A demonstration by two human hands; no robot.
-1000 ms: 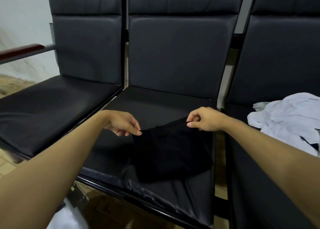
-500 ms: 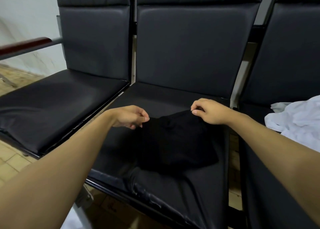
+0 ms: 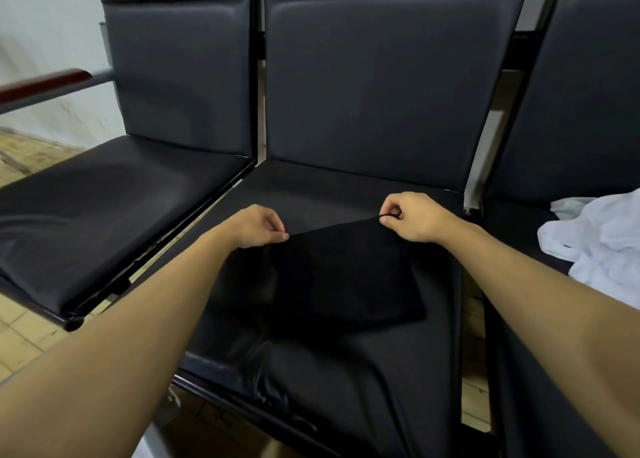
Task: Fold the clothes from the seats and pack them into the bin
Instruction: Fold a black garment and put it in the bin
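A black garment (image 3: pixel 343 277) lies folded on the middle seat (image 3: pixel 346 381) of a row of black padded seats. My left hand (image 3: pixel 258 227) pinches its far left corner. My right hand (image 3: pixel 410 217) pinches its far right corner, and the far edge is stretched straight between the two hands, slightly raised off the seat. A crumpled white garment (image 3: pixel 602 246) lies on the right seat. No bin is visible.
The left seat (image 3: pixel 104 208) has nothing on it, with a wooden armrest (image 3: pixel 41 83) beyond it. Seat backs rise right behind the garment. Tiled floor (image 3: pixel 24 340) shows below the seat fronts, and a white object (image 3: pixel 145 447) peeks in at the bottom edge.
Both hands carried the garment's far edge farther back on the seat and pulled it taut, flattening the fold. The view shifted a little to the left.
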